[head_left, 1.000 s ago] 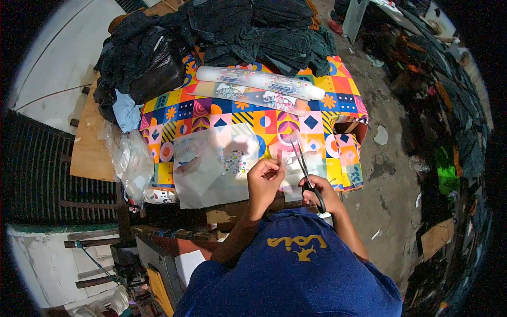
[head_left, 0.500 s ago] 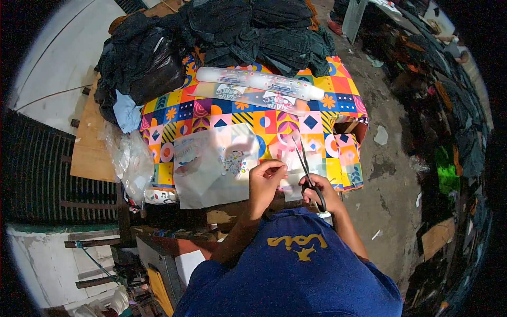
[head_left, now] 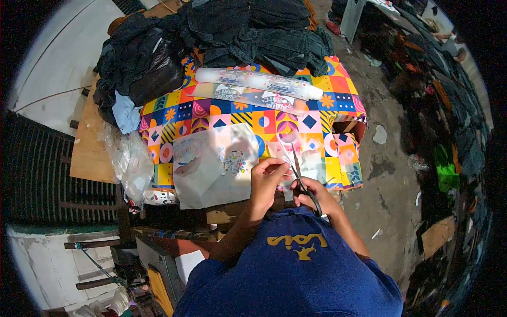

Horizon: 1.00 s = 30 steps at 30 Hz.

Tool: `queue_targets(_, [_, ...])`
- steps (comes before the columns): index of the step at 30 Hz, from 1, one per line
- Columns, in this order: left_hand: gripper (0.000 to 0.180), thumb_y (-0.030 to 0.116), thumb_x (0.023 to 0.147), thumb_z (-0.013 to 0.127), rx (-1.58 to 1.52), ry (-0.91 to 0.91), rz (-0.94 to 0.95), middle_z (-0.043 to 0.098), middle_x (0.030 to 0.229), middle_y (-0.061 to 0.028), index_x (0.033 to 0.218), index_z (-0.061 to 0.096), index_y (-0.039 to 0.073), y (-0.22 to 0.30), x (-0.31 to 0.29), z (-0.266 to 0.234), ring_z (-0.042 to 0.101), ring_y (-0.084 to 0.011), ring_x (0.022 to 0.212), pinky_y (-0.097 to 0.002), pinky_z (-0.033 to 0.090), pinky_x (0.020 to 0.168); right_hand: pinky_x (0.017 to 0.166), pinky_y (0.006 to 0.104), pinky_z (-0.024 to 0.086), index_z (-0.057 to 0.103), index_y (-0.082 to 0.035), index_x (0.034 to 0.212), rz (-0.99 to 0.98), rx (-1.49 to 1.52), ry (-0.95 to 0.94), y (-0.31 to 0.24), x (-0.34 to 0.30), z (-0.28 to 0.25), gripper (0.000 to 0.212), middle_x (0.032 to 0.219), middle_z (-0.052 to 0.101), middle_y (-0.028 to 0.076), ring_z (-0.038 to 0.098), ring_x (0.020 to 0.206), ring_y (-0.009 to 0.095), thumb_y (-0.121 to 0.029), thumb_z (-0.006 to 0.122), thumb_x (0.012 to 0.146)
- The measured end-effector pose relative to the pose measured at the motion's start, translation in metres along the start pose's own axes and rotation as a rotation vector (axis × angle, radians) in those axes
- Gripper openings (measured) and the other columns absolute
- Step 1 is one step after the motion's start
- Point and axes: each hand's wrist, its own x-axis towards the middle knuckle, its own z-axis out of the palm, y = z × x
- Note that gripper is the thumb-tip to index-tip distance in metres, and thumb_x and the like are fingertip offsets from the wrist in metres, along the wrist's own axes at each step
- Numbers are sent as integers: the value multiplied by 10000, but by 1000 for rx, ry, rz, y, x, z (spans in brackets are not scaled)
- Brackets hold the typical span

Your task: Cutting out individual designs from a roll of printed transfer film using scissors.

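From my distant seat I see first the surface, covered by a multicoloured cloth with geometric squares (head_left: 185, 111); I take it as my landmark. On its far side lies a big heap of dark garments (head_left: 222, 26). On its near left part rests a whitish translucent sheet (head_left: 203, 185), and between this and the heap, a long pale plastic roll (head_left: 253, 82). At its near edge are both hands. The right hand (head_left: 319, 195) is curled around the black handles of the metal scissors (head_left: 298, 171), whose blades stand a little apart. Their long axis runs away from the body, tips leaning slightly left. The left hand (head_left: 268, 179) is just left of the blades, thumb and forefinger pinching, it seems, a thin pale piece (head_left: 288, 160); its outline I cannot tell.
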Motion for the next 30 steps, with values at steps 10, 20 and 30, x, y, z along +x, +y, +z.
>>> queue_targets(10, [96, 6, 777, 652, 105, -14, 81, 625, 735, -54, 860, 610, -19, 10, -7, 8, 594, -94, 610, -200, 476, 536, 741, 263, 405, 540, -35, 973, -16, -149, 57, -23, 5, 5, 294, 854, 569, 29, 489, 790, 123, -212, 660, 770])
queue_targets(20, [102, 50, 785, 659, 159, 0, 85, 624, 669, -39, 858, 621, -10, 18, -12, 11, 593, -86, 568, -177, 403, 469, 746, 267, 403, 540, -27, 979, -25, -123, 50, -23, 5, 8, 317, 860, 575, 43, 490, 785, 128, -230, 658, 767])
queue_targets(30, [109, 71, 782, 667, 201, -34, 95, 621, 663, -26, 856, 626, 3, 18, -13, 8, 593, -75, 567, -167, 380, 454, 721, 250, 380, 529, -25, 949, -68, -58, 39, -11, 4, 8, 376, 823, 515, 13, 453, 785, 105, -325, 665, 768])
